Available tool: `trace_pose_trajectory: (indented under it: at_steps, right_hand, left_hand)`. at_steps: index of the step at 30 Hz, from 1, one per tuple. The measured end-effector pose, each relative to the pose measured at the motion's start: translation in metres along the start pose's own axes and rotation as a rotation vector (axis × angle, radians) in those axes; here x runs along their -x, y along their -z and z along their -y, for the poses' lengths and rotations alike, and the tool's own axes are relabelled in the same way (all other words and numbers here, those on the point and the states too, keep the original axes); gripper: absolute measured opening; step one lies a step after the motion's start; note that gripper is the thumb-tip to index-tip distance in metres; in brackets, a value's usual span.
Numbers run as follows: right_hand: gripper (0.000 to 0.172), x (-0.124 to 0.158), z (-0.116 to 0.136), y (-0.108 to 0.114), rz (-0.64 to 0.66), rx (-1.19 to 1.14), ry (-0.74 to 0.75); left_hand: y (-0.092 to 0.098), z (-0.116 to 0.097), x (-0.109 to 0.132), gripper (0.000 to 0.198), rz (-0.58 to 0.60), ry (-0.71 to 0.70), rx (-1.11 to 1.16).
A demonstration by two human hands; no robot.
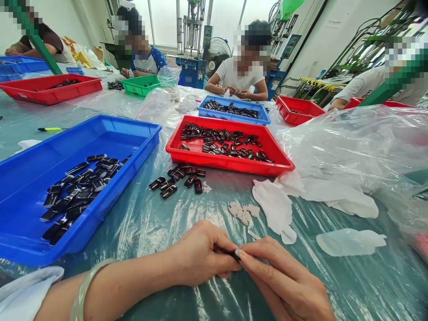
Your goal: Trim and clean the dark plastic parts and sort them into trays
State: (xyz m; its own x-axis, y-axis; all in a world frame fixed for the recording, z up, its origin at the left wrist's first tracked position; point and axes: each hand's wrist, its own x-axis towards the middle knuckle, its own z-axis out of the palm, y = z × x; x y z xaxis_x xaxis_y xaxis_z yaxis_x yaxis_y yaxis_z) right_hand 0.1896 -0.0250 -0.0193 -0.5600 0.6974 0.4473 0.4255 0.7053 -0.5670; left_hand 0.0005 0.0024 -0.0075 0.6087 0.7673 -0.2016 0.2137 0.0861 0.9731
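Low in the middle, my left hand (197, 254) pinches a small glossy black piece (233, 255) between thumb and fingers. My right hand (284, 276) meets it from the right, its thumb and fingers closed together at the piece's end. A tiny white spot shows at those fingertips; what the right hand grips is mostly hidden. Just above the right fingers appears a thin white strip (254, 235). Beyond my hands, several similar black pieces (177, 178) lie loose on the plastic-covered table (140, 227).
At left stands a blue tray (133, 167) of black pieces; ahead, a red tray (230, 166) holds more. White scraps (244, 213), white cloth (274, 207) and a translucent bottle (349, 242) lie right. Clear plastic sheeting (351, 147) bunches behind them. Several people sit across the table.
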Motion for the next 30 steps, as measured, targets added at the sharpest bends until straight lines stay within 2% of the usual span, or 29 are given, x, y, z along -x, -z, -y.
trace_pose_trajectory:
  at_steps: [3,7,11,14,18,21,24,27,30]
  right_hand:
    - [0.046,0.001,0.003,0.0,-0.024,0.016,0.002]
    - [0.039,0.001,0.004,-0.002,-0.026,-0.01,-0.013]
    - [0.039,-0.005,0.007,0.0,-0.037,0.062,0.014]
    - [0.029,-0.014,0.011,0.006,-0.016,0.071,0.029]
    - [0.018,-0.033,0.013,0.017,0.112,0.004,-0.098]
    - [0.02,-0.055,0.006,0.019,0.127,0.068,-0.224]
    - [0.017,-0.081,-0.011,0.009,0.1,0.177,-0.298]
    - [0.012,-0.104,-0.03,-0.01,0.127,0.275,-0.351]
    - [0.018,-0.121,-0.041,-0.027,0.174,0.365,-0.398]
  left_hand:
    - [0.0,0.0,0.001,0.018,0.014,-0.005,0.009]
    - [-0.001,0.0,0.001,0.018,0.001,0.003,0.006]
    - [-0.001,0.001,-0.001,0.017,-0.01,0.044,0.055]
    - [-0.002,0.002,-0.002,0.017,-0.004,0.078,0.116]
    - [-0.002,0.003,-0.002,0.017,0.001,0.117,0.163]
    - [-0.003,0.004,-0.003,0.015,0.001,0.122,0.187]
    - [-0.003,0.006,-0.003,0.016,-0.007,0.138,0.186]
    - [-0.002,0.009,-0.004,0.015,0.002,0.149,0.194]
    - [-0.002,0.012,-0.006,0.014,0.004,0.162,0.211]
